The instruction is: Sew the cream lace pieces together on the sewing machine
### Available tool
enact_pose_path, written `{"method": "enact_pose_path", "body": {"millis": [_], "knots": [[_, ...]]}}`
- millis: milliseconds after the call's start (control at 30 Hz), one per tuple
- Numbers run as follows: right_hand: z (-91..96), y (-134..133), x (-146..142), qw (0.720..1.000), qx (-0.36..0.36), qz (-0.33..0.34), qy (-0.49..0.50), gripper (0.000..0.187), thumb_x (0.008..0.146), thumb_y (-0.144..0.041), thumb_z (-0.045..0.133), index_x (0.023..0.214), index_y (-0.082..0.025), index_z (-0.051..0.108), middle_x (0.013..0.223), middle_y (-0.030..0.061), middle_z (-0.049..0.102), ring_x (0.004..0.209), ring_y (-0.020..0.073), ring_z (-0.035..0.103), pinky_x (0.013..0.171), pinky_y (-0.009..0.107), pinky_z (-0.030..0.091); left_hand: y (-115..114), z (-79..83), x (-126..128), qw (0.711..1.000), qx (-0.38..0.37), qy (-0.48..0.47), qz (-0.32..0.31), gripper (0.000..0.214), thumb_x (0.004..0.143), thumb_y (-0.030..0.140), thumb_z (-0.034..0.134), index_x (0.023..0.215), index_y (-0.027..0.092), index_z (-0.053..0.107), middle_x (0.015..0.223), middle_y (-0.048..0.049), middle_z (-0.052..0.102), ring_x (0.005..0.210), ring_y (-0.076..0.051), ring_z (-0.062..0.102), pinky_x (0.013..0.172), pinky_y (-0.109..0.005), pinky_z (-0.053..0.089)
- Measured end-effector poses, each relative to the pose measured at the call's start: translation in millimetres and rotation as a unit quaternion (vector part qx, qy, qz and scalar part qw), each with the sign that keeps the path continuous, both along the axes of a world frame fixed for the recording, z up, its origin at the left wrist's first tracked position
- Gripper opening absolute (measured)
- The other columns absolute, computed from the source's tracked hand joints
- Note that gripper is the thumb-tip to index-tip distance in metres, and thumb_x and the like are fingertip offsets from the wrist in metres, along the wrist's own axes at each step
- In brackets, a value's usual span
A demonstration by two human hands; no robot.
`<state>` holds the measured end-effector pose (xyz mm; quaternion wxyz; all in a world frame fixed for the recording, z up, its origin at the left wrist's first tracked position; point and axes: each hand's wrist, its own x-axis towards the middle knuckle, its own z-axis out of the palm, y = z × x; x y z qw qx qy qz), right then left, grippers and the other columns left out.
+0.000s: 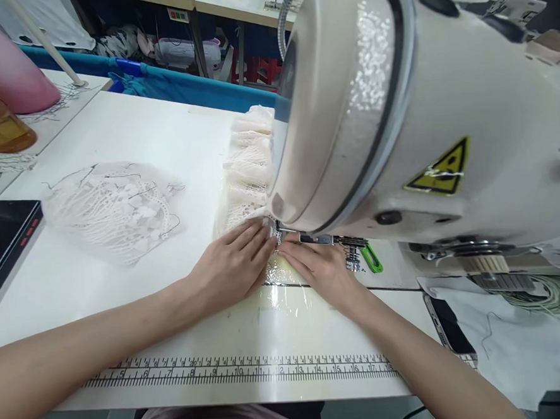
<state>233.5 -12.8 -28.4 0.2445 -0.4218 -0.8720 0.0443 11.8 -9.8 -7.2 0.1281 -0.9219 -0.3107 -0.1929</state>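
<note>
- A sewing workshop.
- A large sewing machine stands over a white table with a ruler marked along its near edge.
- Lace lies at the machine; thread scraps litter the left side.
- More worktables stand behind, one with a switch box fixed beneath its top.

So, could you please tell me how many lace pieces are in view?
2: a ruffled strip beyond the left hand, beside the sewing machine, and a loose piece farther left on the table; layers may hide more.
</note>
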Motion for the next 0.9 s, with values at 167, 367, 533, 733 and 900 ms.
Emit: {"method": "enact_pose_path", "body": {"millis": [167,367,533,733,900], "knots": [[-5.4,2,3,0.999,-0.026,-0.008,0.025,0.023,0.096,-0.029,0.053,0.115,-0.03,0.067,0.098,0.0019,0.074,0.077,0.0125,0.066,0.069,0.024,0.049,0,-0.6,0,1.0,0.002,-0.008,-0.003,0.029,0.094,0.02,0.045,0.11,0.008,0.067,0.118,-0.0145,0.069,0.109,-0.026,0.066,0.098,-0.041,0.053],[-4.6,4,3,1.0,-0.007,-0.011,0.028,0.024,0.096,-0.028,0.054,0.116,-0.03,0.066,0.094,-0.0006,0.074,0.066,0.0093,0.064,0.067,0.023,0.05,-1,-0.5,0,1.0,-0.01,-0.009,0.004,0.029,0.095,0.022,0.046,0.113,0.009,0.066,0.119,-0.015,0.068,0.11,-0.027,0.065,0.097,-0.041,0.053],[-5.9,5,4,0.999,0.032,-0.039,-0.013,0.023,0.095,-0.032,0.056,0.116,-0.031,0.066,0.085,-0.0004,0.074,0.068,0.0114,0.066,0.058,0.022,0.045,1,0.0,1,1.0,-0.018,-0.013,0.006,0.03,0.096,0.023,0.045,0.113,0.011,0.066,0.119,-0.0142,0.068,0.111,-0.027,0.065,0.096,-0.04,0.053],[-14.6,5,8,0.996,0.056,-0.057,-0.025,0.029,0.097,-0.031,0.052,0.124,-0.032,0.062,0.088,0.0004,0.074,0.07,0.014,0.065,0.063,0.028,0.05,3,0.1,2,0.999,-0.029,-0.008,0.018,0.031,0.096,0.025,0.044,0.115,0.012,0.065,0.119,-0.0133,0.068,0.113,-0.027,0.064,0.096,-0.041,0.053],[-12.3,4,8,0.997,0.059,-0.042,-0.03,0.032,0.097,-0.027,0.052,0.128,-0.031,0.06,0.094,-0.0003,0.075,0.069,0.0127,0.065,0.065,0.028,0.05,2,-1.7,0,1.0,-0.013,-0.014,0.01,0.03,0.096,0.023,0.046,0.115,0.011,0.066,0.122,-0.0135,0.067,0.117,-0.028,0.062,0.099,-0.042,0.052]]}}
